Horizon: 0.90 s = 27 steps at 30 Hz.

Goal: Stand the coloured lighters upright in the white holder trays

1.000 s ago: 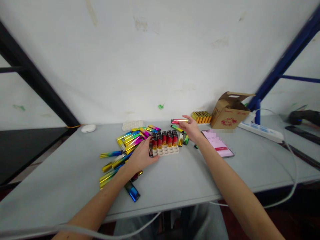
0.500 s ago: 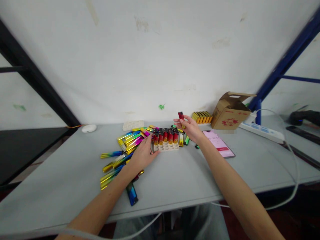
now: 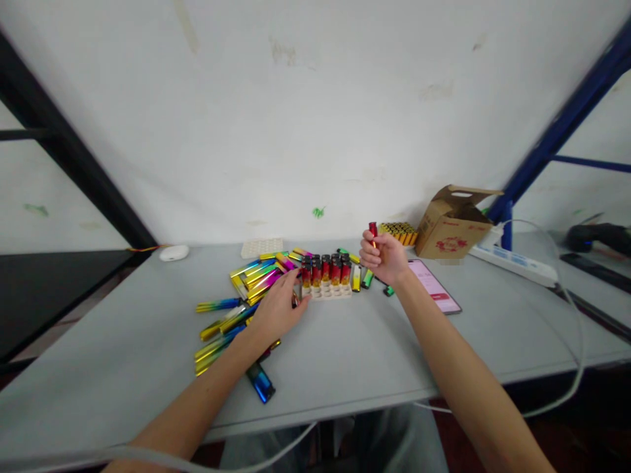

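My right hand [image 3: 385,255] is closed around a red-and-gold lighter [image 3: 373,230], held upright above the table with its red end showing over the fingers. A pale holed tray [image 3: 328,291] stands in front of me, with several red-and-gold lighters [image 3: 325,268] upright in its rear rows. Against the tray's left edge rests my left hand [image 3: 279,305], thumb at the near corner and fingers along the side. A small dark, reddish thing shows between that thumb and the fingers, partly hidden. Shiny multicoloured lighters [image 3: 256,279] lie loose under and left of this hand.
A second pale tray [image 3: 262,247] lies by the wall. Green and yellow lighters [image 3: 367,278] lie right of the filled tray. Farther right are a block of yellow lighters [image 3: 400,232], an open cardboard box [image 3: 451,230], a phone [image 3: 436,287] and a power strip [image 3: 515,264].
My right hand has moved slightly right and turned, its fingers now curled around the red-and-gold lighter, which is straighter upright. My left hand has stayed at the tray.
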{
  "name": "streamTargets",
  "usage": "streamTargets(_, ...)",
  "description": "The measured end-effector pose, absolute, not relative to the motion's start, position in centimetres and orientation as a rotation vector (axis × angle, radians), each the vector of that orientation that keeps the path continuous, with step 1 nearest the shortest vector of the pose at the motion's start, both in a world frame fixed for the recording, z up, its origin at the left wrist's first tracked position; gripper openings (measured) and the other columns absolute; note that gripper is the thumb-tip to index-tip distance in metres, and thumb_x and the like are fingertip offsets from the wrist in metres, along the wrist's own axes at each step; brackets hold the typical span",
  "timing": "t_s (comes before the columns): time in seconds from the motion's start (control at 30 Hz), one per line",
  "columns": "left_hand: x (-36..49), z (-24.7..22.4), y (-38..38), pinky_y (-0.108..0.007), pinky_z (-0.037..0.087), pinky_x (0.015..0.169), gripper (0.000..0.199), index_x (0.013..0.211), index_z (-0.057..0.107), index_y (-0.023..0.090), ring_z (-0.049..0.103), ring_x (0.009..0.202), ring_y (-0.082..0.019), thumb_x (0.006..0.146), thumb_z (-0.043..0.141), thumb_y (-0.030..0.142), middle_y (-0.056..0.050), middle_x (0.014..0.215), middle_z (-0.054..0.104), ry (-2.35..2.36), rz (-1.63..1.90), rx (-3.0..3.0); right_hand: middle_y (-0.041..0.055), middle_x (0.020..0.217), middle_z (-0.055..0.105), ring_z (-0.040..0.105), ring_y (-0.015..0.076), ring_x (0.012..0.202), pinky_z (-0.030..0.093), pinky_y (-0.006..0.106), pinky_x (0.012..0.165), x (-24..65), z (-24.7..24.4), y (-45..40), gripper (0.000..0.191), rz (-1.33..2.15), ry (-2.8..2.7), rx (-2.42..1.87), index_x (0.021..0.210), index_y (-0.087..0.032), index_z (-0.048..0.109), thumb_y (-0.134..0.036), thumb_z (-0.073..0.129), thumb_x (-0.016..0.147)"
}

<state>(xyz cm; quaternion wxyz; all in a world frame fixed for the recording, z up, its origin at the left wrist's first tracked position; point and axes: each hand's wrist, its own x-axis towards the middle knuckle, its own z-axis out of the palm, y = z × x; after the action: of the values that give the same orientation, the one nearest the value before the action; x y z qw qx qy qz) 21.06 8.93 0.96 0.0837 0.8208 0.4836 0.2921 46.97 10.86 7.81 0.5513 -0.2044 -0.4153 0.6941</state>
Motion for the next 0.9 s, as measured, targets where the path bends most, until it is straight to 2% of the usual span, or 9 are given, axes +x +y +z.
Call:
streamTargets(0.17,20.8,1.6,8.5,-0.045,0.046,0.1,0.053,0.133,0.045,0.014,0.058,0.113,-0.028,0.084,0.055,0.032,-0.013,0.117,0.064,1.429,0.905,2.427,-0.0089,0.046,0.027,0.019,0.0074,0.037,0.022,0.017,0.037,45.9,7.6,10.0,0.011,1.83,-0.929,-0.33,0.067,-0.021,0.038,-0.02,0.049,0.068)
streamTargets(0.33,20.8,1.9,8.4,-0.045,0.047,0.098,0.05,0.13,0.048,0.013,0.06,0.11,-0.028,0.084,0.053,0.032,-0.013,0.113,0.066,1.426,0.904,2.418,-0.0089,0.046,0.025,0.017,0.0072,0.038,0.021,0.016,0.036,45.1,7.2,9.6,0.009,1.905,-0.92,-0.214,0.067,-0.02,0.04,-0.02,0.048,0.072)
streamTargets(0.43,20.8,1.8,8.4,-0.045,0.047,0.097,0.047,0.127,0.05,0.013,0.061,0.108,-0.028,0.084,0.052,0.032,-0.012,0.111,0.067,1.413,0.91,2.422,-0.0085,0.049,0.031,0.023,0.0069,0.039,0.023,0.016,0.037,44.8,7.2,9.4,0.003,1.89,-0.928,-0.244,0.078,-0.019,0.05,-0.019,0.05,0.075)
streamTargets(0.57,20.7,1.6,8.6,-0.045,0.047,0.097,0.041,0.122,0.054,0.014,0.061,0.109,-0.028,0.084,0.052,0.031,-0.013,0.114,0.066,1.405,0.913,2.441,-0.0036,0.068,0.048,0.043,0.0087,0.055,0.028,0.015,0.042,44.2,7.3,8.9,0.018,1.847,-0.962,-0.33,0.097,-0.021,0.054,-0.018,0.055,0.079)
streamTargets(0.67,20.7,1.6,8.6,-0.045,0.047,0.097,0.039,0.119,0.056,0.014,0.061,0.108,-0.028,0.084,0.051,0.031,-0.013,0.114,0.066,1.402,0.902,2.448,-0.0056,0.062,0.04,0.035,0.0063,0.049,0.024,0.013,0.041,43.9,7.3,8.8,0.017,1.889,-1.023,-0.326,0.095,-0.02,0.056,-0.018,0.059,0.078)
streamTargets(0.73,20.7,1.6,8.6,-0.045,0.047,0.097,0.037,0.117,0.057,0.014,0.061,0.107,-0.027,0.084,0.051,0.03,-0.013,0.112,0.067,1.402,0.909,2.451,-0.0075,0.057,0.03,0.023,0.0055,0.045,0.02,0.013,0.039,43.8,7.3,8.8,0.014,1.934,-1.06,-0.326,0.089,-0.017,0.057,-0.027,0.059,0.08)
streamTargets(0.83,20.8,1.6,8.7,-0.045,0.047,0.097,0.036,0.116,0.058,0.015,0.061,0.106,-0.027,0.084,0.051,0.029,-0.012,0.11,0.067,1.398,0.933,2.448,-0.0076,0.054,0.023,0.017,0.0059,0.044,0.018,0.014,0.038,43.7,7.4,8.9,0.039,1.952,-1.059,-0.357,0.071,-0.016,0.054,-0.052,0.05,0.085)
streamTargets(0.9,20.8,1.6,8.7,-0.044,0.047,0.097,0.036,0.116,0.058,0.015,0.061,0.105,-0.027,0.083,0.052,0.03,-0.012,0.109,0.067,1.397,0.935,2.439,-0.0075,0.052,0.02,0.015,0.0062,0.044,0.017,0.015,0.037,43.6,7.5,9.0,0.052,1.942,-1.035,-0.379,0.059,-0.017,0.046,-0.06,0.04,0.087)
